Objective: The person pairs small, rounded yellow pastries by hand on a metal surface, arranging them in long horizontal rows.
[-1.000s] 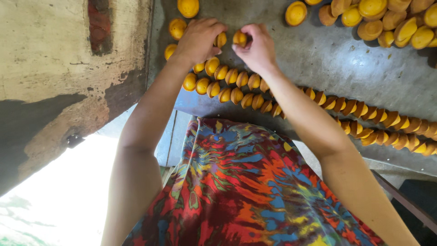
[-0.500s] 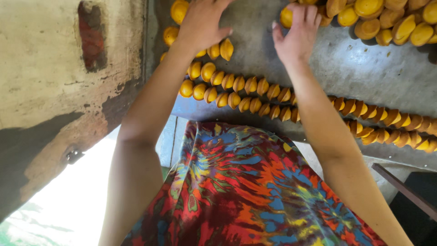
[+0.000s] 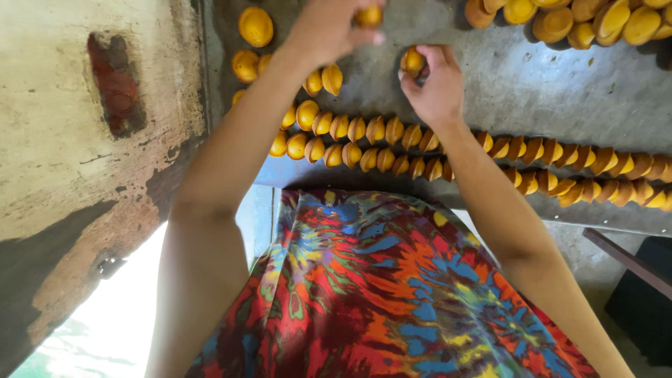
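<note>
On the grey slab (image 3: pixel 532 91), orange clay cups are the only things being handled. At the top edge of the view, the left hand (image 3: pixel 329 31) grips one cup (image 3: pixel 369 15) between thumb and fingertips, lifted clear of the slab; the fingers are closed narrowly round it, and part of the hand is cut off by the frame. Just right of it and lower, the right hand (image 3: pixel 437 84) is curled round a second cup (image 3: pixel 413 61), pinching it at the fingertips close above the slab; whether that cup touches the surface cannot be told.

Below both hands run two rows of cups (image 3: pixel 392 143), set on edge and leaning against one another, touching along each line. These rows stretch from beneath the left forearm across to the right edge of the view, and the right wrist crosses over them. Near the left hand, a short start of a third line holds two cups (image 3: pixel 323 78). Farther left, loose cups (image 3: pixel 255 26) lie apart near the slab's edge. At the top right, a heap of cups (image 3: pixel 595 21) sits well away from the hands.

Beside the slab on the left stands a stained, cracked wall (image 3: pixel 84 140). A tie-dyed garment (image 3: pixel 392 294) in red, blue and yellow fills the lower middle of the view, between the two bare forearms.
</note>
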